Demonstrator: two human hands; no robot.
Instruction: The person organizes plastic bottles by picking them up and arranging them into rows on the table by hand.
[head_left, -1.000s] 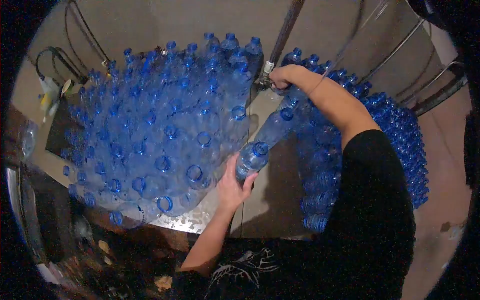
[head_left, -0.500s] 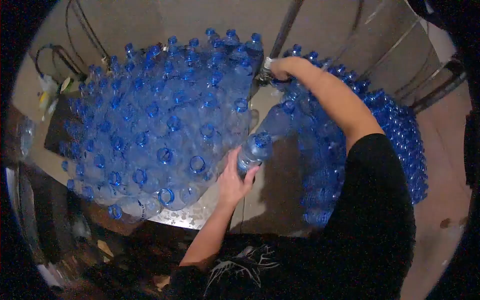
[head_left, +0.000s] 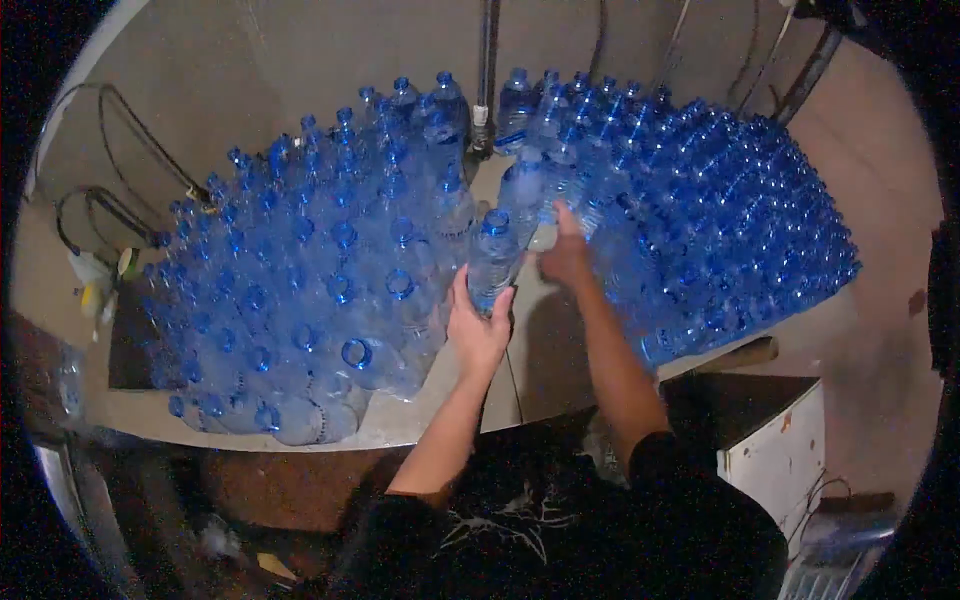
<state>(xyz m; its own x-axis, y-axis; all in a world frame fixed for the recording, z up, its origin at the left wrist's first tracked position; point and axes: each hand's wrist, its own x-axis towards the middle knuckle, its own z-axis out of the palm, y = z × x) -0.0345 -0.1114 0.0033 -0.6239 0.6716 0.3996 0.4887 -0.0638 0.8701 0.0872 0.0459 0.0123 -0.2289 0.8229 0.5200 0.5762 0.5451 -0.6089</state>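
Note:
Near the middle of the worktop, my left hand [head_left: 478, 325] is wrapped round the lower part of an upright clear bottle [head_left: 495, 258] with a blue neck. My right hand [head_left: 566, 250] is at the near edge of the right group of bottles [head_left: 700, 215], by a blurred bottle [head_left: 535, 185]; its fingers are partly smeared, and whether it grips that bottle is unclear. To the left stands a large group of open-necked clear bottles [head_left: 310, 260]. A few bottles lie tilted at that group's front edge.
A vertical pipe [head_left: 484, 80] rises behind the gap between the groups. Hoses [head_left: 140, 135] hang at the left wall, near a yellow and white container [head_left: 92, 285]. A white box [head_left: 775, 450] stands at the lower right, below the worktop edge [head_left: 400, 432].
My right hand has come away from the base of the pipe, back toward me. The view has turned to the right, showing more of the right group. My left hand still holds its bottle.

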